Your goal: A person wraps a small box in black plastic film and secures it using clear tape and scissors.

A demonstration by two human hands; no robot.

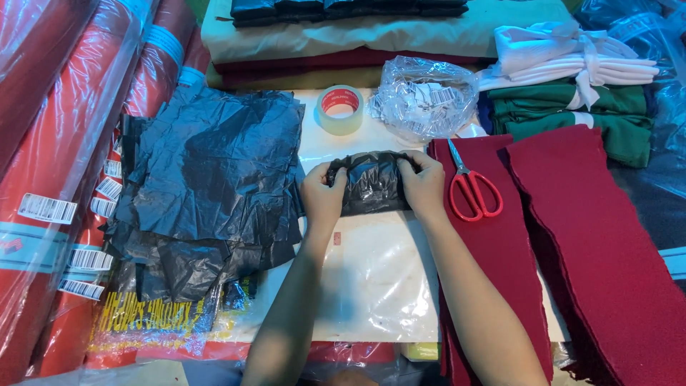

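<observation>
Your left hand (323, 196) and right hand (423, 186) clench a black plastic-wrapped bundle (371, 184) between them, centre frame, red-handled scissors (471, 187) just right.

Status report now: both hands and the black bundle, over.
Left hand and right hand both grip the black plastic bundle. Bundle on the white sheet. Red scissors close beside the right hand.

Black plastic-wrapped bundle (373, 183) between left hand (323, 194) and right hand (424, 184).
</observation>
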